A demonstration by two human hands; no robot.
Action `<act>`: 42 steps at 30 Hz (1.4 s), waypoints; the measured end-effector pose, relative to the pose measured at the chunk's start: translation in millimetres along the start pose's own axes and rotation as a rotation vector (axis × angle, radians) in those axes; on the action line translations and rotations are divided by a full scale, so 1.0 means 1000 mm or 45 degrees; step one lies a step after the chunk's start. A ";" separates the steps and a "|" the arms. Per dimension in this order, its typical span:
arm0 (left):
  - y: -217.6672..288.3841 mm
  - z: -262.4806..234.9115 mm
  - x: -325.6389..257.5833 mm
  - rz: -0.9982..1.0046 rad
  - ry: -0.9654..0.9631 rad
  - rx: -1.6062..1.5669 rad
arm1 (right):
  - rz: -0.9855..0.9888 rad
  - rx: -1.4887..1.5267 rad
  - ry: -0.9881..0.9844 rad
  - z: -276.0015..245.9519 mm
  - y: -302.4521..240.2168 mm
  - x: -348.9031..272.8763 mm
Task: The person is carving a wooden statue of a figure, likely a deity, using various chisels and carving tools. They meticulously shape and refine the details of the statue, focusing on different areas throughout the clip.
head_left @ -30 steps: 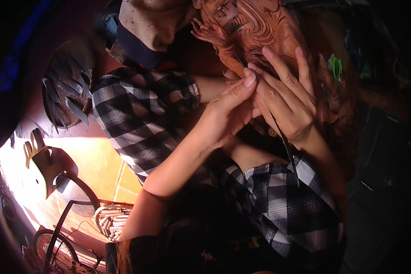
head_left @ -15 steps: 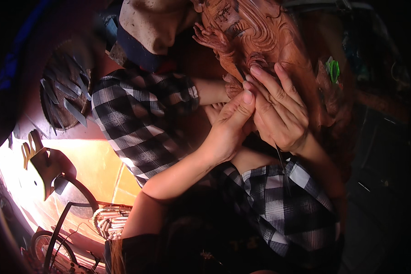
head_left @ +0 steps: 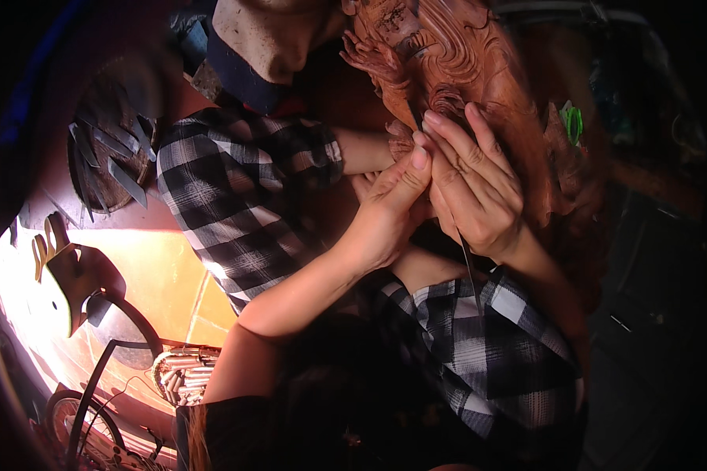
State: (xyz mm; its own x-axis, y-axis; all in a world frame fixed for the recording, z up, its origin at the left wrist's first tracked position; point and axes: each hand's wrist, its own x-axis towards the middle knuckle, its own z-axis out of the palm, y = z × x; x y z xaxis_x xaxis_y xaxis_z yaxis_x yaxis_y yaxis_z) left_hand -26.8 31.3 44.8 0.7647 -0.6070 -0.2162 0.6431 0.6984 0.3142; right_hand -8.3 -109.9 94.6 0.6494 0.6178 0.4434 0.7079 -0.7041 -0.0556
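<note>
My left hand [head_left: 393,196] and my right hand [head_left: 481,188] are together in the middle of the view, closed on a slender carving chisel [head_left: 470,271]. Its thin dark shaft comes out below my right hand, and its far tip is close to a reddish-brown wood carving [head_left: 479,63]. My left thumb presses near the right fingertips; the two middle fingers of my right hand lie along the tool. Flowing grooves, curls and a small hand shape cover the carving. Whether the tip touches the wood cannot be made out.
Plaid-covered limbs [head_left: 228,196], seemingly my folded legs, lie under my arms. On the left are a round tray [head_left: 81,177] of flat blades, a wooden chair-like piece [head_left: 67,275], a basket of short rods [head_left: 187,373] and a wheel [head_left: 71,416]. A cream-and-navy cloth thing [head_left: 259,47] stands behind.
Both hands have moved slightly left and up in the picture, staying closed on the chisel. More of its shaft shows below my right hand. The carving sits slightly farther right in the picture.
</note>
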 end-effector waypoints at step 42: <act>-0.002 -0.003 0.011 0.059 -0.094 -0.094 | -0.019 0.068 -0.019 -0.007 0.012 0.006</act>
State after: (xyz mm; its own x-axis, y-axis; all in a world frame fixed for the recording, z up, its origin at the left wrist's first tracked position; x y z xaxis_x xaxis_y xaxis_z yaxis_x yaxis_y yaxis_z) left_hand -19.5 24.2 39.3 0.7904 -0.5978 -0.1337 0.6105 0.7507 0.2524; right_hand 2.0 -117.4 103.1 0.6427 0.6335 0.4309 0.7310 -0.6754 -0.0974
